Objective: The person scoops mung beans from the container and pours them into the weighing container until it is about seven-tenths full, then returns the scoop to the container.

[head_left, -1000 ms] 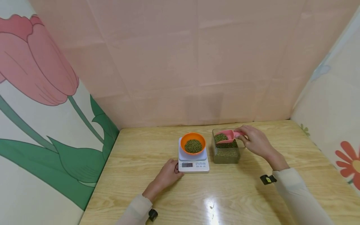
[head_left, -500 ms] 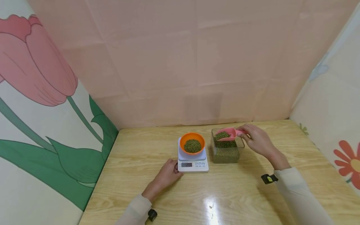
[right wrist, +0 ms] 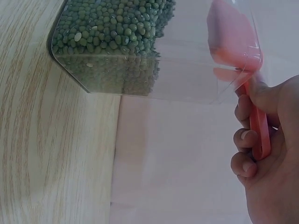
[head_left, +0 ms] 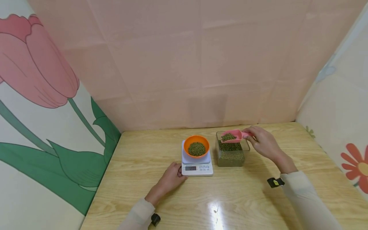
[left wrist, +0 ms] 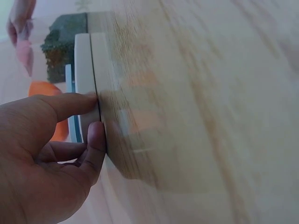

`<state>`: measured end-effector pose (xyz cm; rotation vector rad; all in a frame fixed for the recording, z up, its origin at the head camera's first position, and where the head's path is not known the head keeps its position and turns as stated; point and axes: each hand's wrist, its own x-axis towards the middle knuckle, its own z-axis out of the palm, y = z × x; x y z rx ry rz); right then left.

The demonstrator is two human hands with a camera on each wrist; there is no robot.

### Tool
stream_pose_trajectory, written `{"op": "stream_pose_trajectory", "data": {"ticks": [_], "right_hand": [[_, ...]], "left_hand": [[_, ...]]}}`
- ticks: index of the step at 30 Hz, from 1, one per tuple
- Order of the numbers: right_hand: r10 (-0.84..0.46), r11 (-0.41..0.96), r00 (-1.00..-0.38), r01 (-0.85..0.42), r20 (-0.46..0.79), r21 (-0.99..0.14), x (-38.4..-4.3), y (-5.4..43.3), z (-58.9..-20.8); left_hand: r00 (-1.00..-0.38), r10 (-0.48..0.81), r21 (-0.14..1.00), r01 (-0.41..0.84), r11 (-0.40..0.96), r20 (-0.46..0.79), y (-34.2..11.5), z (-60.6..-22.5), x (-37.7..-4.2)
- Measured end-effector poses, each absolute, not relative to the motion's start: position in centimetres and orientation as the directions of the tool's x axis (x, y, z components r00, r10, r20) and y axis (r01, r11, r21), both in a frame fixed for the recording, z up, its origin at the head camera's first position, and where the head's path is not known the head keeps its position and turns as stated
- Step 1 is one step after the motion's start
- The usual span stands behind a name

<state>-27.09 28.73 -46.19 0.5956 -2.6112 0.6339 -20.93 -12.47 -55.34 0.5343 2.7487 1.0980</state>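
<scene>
A pink scoop (head_left: 233,135) carrying mung beans is held by its handle in my right hand (head_left: 263,143). It hovers at the top of a clear plastic box (head_left: 231,159) partly filled with green mung beans (right wrist: 107,28). In the right wrist view, fingers wrap the scoop's handle (right wrist: 259,130). To the left, an orange bowl (head_left: 196,140) of mung beans sits on a white kitchen scale (head_left: 198,172); the digits on its display are too small to read. My left hand (head_left: 169,179) holds the scale's front left corner between thumb and curled fingers, as the left wrist view (left wrist: 51,154) confirms.
The wooden table (head_left: 138,153) ends at a peach-coloured covering (head_left: 161,80) behind the scale and box. Walls with painted flowers stand at left and right. A small black device (head_left: 275,182) hangs at the right sleeve, another (head_left: 155,219) at the left.
The scoop has risen slightly from the beans in the box and levelled, with beans in it. My left hand, the scale and the bowl have stayed in place.
</scene>
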Motion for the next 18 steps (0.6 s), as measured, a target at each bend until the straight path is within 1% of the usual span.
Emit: {"op": "stream_pose_trajectory", "data": {"ticks": [18], "right_hand": [[-0.306,0.804,-0.825,-0.491,0.474,-0.336,-26.93,28.68,-45.86]], "left_hand": [[-0.925,0.378,0.682,0.29,0.671,0.021,-12.51,-55.58,-21.1]]}}
